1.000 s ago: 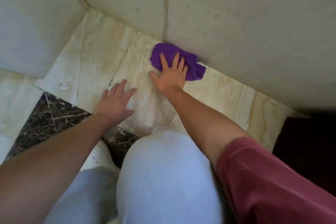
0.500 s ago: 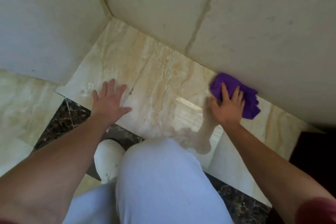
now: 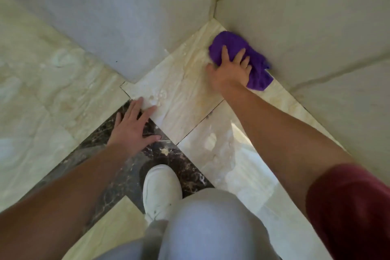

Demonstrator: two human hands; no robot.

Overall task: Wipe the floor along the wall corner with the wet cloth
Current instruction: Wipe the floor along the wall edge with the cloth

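Note:
A crumpled purple cloth (image 3: 232,43) lies on the beige marble floor tile (image 3: 183,91), pressed against the foot of the right-hand wall (image 3: 306,17), a little short of the inner wall corner (image 3: 213,19). My right hand (image 3: 230,70) lies flat on the cloth with its fingers spread over it, covering the near part. My left hand (image 3: 133,127) rests palm down with its fingers apart on the floor, across the edge between a dark marble strip (image 3: 168,158) and the beige tile. It holds nothing.
A second wall (image 3: 95,17) juts out at the left and ends in an outer corner (image 3: 130,81). Water drops (image 3: 157,97) and wet patches shine on the tiles. My white shoe (image 3: 161,190) and grey-trousered knee (image 3: 211,224) fill the bottom centre.
My right hand has slid the cloth along the wall's foot, away from the corner and then back toward it. The view has swung. My left hand now sits partly on the dark strip.

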